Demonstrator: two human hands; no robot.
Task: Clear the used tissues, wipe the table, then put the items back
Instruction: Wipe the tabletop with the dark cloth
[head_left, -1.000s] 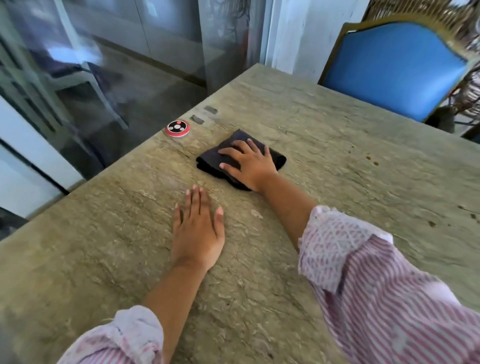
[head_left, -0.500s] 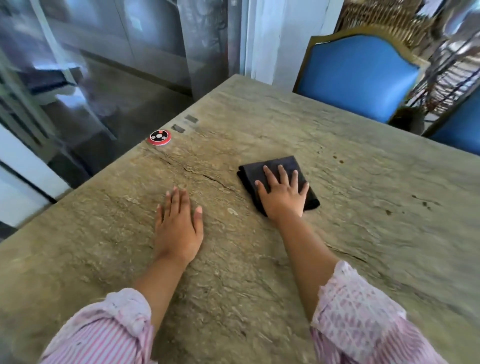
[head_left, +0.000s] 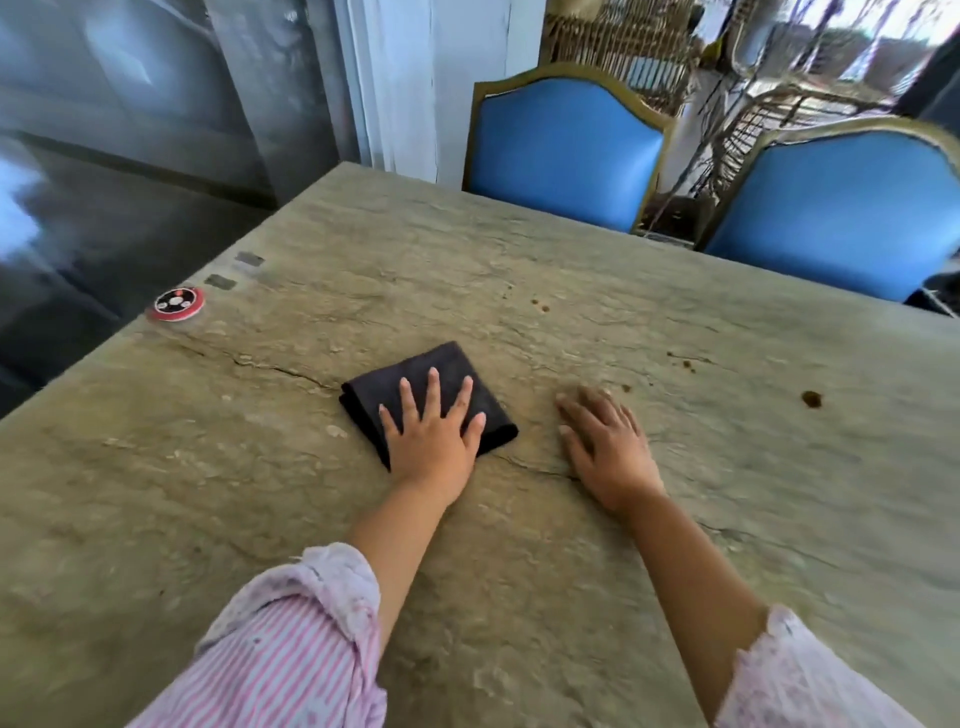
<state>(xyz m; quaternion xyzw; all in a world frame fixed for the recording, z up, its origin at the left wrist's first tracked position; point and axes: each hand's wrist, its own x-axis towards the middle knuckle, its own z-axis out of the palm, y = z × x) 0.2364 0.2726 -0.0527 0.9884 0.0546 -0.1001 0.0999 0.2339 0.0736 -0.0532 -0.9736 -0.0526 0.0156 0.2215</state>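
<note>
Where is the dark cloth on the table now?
The dark cloth lies mid-table in the head view, flat under the left hand, with the right hand beside it.

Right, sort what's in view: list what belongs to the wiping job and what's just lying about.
Job in hand:
dark cloth, under the left hand
right hand, flat on the table
stone table
brown spots

Lying about:
red call button
near blue chair
far blue chair
</note>
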